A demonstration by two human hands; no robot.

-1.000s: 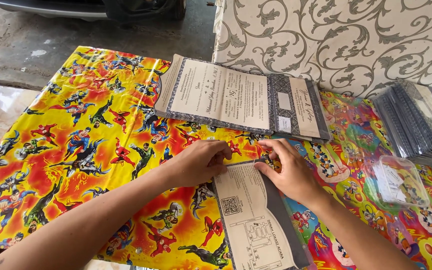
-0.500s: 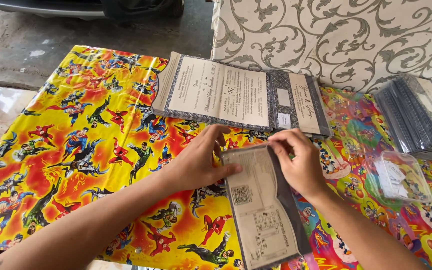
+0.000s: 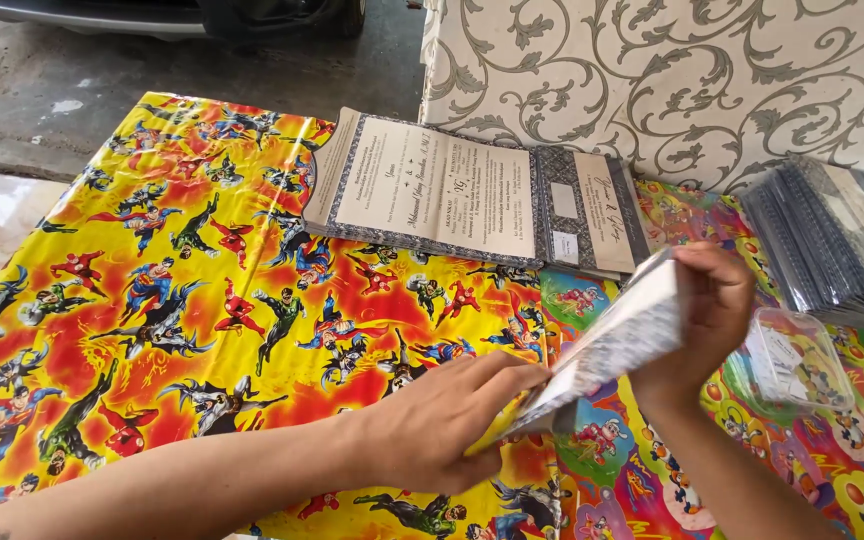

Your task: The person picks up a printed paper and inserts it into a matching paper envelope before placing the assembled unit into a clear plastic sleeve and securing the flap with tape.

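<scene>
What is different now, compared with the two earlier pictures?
Both hands have lifted the folded card off the tablecloth and tilted it on edge; left hand at its lower end, right hand at its upper end. The open card and the stack stayed.

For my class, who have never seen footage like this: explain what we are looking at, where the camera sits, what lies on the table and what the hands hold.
There is no machine; a person works bare-handed, filmed by a camera worn on the head, looking down. The left hand and right hand together hold a folded printed card, tilted above a bright cartoon-hero tablecloth. Behind lies an opened card, at right a stack of dark cards and a clear plastic container. A patterned sofa stands behind.
</scene>
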